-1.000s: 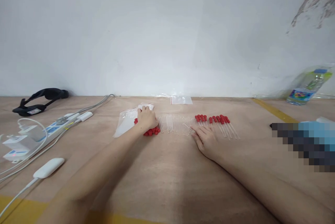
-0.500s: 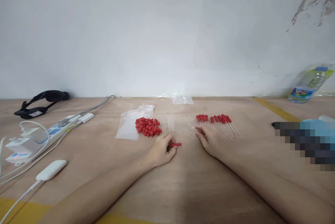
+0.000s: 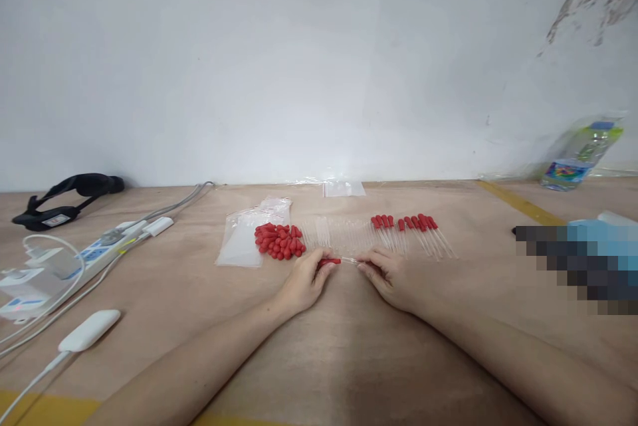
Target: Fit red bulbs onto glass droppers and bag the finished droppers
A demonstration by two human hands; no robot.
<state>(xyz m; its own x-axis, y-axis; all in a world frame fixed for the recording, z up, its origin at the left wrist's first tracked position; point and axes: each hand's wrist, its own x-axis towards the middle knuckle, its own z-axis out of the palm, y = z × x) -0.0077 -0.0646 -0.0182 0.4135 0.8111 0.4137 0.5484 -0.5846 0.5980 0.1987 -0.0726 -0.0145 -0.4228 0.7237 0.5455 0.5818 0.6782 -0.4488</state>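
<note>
Hands meet mid-table | left hand (image 3: 304,280) pinches red rubber bulb (image 3: 329,261); right hand (image 3: 386,273) pinches glass pipette tube (image 3: 350,260) | we keep both coaxial, pressing gently, lest glass snap.

Two hands meet over a red bulb and a clear tube on a wooden table.

The left hand (image 3: 303,283) pinches a red rubber bulb (image 3: 329,261), touching the clear glass tube (image 3: 349,260) gripped by the right hand (image 3: 389,273). Just behind lie a pile of red bulbs (image 3: 278,240), a row of bare tubes (image 3: 339,234) and a row of capped droppers (image 3: 416,232). A plastic bag (image 3: 242,244) lies left of the pile; a power strip (image 3: 94,253) sits far left on the table (image 3: 349,346).
</note>
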